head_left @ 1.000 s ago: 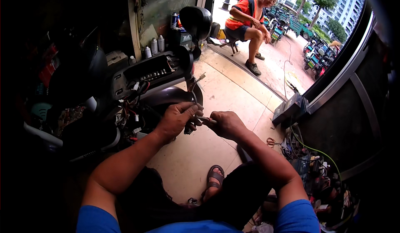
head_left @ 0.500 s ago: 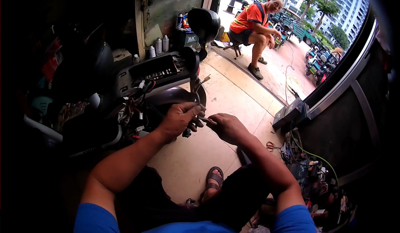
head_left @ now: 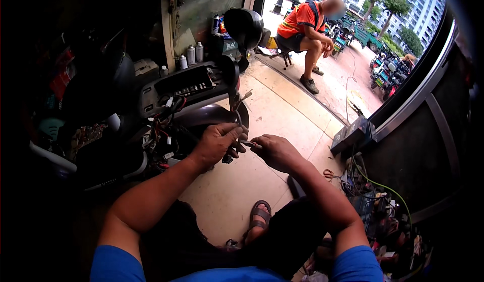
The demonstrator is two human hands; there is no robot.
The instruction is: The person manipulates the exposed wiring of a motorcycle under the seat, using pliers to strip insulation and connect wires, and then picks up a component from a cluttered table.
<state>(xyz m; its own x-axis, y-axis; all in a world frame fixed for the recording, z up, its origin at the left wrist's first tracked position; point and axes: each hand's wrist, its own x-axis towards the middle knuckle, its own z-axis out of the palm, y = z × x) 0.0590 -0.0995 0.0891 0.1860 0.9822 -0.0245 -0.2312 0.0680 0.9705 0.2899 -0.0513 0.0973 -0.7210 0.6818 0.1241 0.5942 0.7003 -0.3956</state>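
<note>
My left hand (head_left: pixel 220 142) is closed, its thumb and fingers pinching a dark cable (head_left: pixel 238 116). From its top the cable runs up to a light-coloured connector end (head_left: pixel 247 95). My right hand (head_left: pixel 276 152) wraps around a small metal hand tool (head_left: pixel 248 144); its bright tip reaches to the left fingers, and the palm hides the rest, so its exact kind does not show. Just left of my hands stands a partly stripped electric scooter (head_left: pixel 201 115), with loose wires and white plugs (head_left: pixel 169 141) hanging from its opened body.
A person in an orange vest (head_left: pixel 302 22) sits on a stool in the doorway. Spray cans (head_left: pixel 191 54) stand behind the scooter. At right are a dark box (head_left: pixel 350 136), red-handled scissors (head_left: pixel 330 174) and a heap of parts and cables (head_left: pixel 373 201). Scooters (head_left: pixel 390 75) are parked outside.
Both hands stay almost in place, the tool's tip still at the left fingers. The seated person has lowered their head and drawn their hands in closer.
</note>
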